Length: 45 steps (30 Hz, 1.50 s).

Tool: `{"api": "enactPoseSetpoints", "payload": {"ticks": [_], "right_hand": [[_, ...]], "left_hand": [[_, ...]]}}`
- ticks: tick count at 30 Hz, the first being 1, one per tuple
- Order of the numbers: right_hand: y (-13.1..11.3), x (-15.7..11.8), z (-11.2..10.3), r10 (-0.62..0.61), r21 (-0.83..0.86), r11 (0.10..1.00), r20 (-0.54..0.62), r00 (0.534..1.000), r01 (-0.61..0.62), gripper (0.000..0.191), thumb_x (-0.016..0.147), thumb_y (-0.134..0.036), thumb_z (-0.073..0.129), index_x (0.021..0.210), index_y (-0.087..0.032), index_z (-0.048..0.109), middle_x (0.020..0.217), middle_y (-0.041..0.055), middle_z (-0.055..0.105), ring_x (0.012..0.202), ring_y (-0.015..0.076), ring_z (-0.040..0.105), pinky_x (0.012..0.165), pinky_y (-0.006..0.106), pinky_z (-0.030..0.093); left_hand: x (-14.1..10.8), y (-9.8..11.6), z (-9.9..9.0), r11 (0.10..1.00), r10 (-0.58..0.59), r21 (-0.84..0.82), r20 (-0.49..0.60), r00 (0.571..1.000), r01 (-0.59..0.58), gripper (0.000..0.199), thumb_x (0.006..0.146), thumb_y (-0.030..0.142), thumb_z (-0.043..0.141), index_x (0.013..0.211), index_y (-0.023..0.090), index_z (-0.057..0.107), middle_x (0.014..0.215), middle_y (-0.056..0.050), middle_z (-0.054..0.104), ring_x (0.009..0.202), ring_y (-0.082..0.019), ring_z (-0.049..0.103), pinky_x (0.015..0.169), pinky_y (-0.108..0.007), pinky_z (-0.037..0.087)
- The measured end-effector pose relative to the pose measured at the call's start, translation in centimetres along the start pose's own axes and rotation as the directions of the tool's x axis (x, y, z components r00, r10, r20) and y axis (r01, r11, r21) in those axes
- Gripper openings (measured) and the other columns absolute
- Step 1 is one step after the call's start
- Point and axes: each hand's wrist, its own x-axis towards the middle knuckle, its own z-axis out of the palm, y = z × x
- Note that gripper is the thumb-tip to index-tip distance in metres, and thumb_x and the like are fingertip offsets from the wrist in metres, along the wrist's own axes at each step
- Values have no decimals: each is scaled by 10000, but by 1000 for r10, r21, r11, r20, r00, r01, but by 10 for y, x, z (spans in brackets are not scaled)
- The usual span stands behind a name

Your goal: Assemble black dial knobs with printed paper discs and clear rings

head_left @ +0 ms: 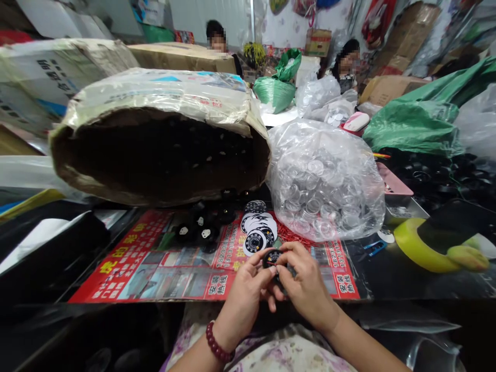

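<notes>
A black table [372, 276] carries a red printed sheet [186, 276] and boxes.

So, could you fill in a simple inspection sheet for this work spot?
Surface: red printed sheet on a dark tabletop.
Job's things: small black dial in both hands; printed discs and black parts beyond.
Clutter: open carton, plastic bag of clear round pieces, blue clip.
Grippers: none, just bare left hand and right hand, both on the dial.
Cables: nothing seen.
Surroundings: two people, green bags, more boxes.
</notes>
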Motion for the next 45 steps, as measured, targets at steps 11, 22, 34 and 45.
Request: {"api": "enactPoseSetpoints", "payload": {"ticks": [11, 22, 34, 45], "right_hand": [[1, -9, -7, -136, -93, 987, -55, 989, 131, 173, 901, -108, 420, 867, -195, 565, 929, 72, 557, 896, 199, 523, 777, 341, 444], [2, -18, -4, -122, -166, 977, 98, 988, 137, 134, 903, -131, 459, 847, -195, 562, 859, 62, 570, 828, 204, 506, 714, 326, 416], [4, -2, -2, -19, -41, 999, 1, 1000, 19, 147, 833, -74, 497, 777, -180, 584, 999, 79, 545, 948, 195, 545, 810, 316, 445], [8, -4, -2, -70, 3, 998, 77, 995, 70, 150, 866, -79, 460, 819, -184, 557, 984, 60, 497, 926, 166, 527, 815, 295, 443]], "left_hand": [[-6, 9, 2, 996, -12, -92, 12, 1000, 13, 339, 750, 257, 674, 1050, 176, 539, 736, -9, 632, 469, -122, 612, 343, -175, 462], [-4, 5, -5, 989, 137, -36, -64, 988, -140, 495, 661, 75, 737, 1097, 203, 538, 957, -21, 641, 875, -145, 607, 761, -219, 490], [-4, 3, 2, 998, 26, -53, -4, 1000, -26, 464, 749, 147, 646, 1179, 176, 473, 777, -14, 625, 564, -129, 605, 446, -224, 518], [-4, -2, -4, 1000, 15, -7, 44, 999, -15, 389, 792, 178, 628, 1157, 172, 495, 718, 1, 630, 505, -109, 612, 401, -183, 508]]}}
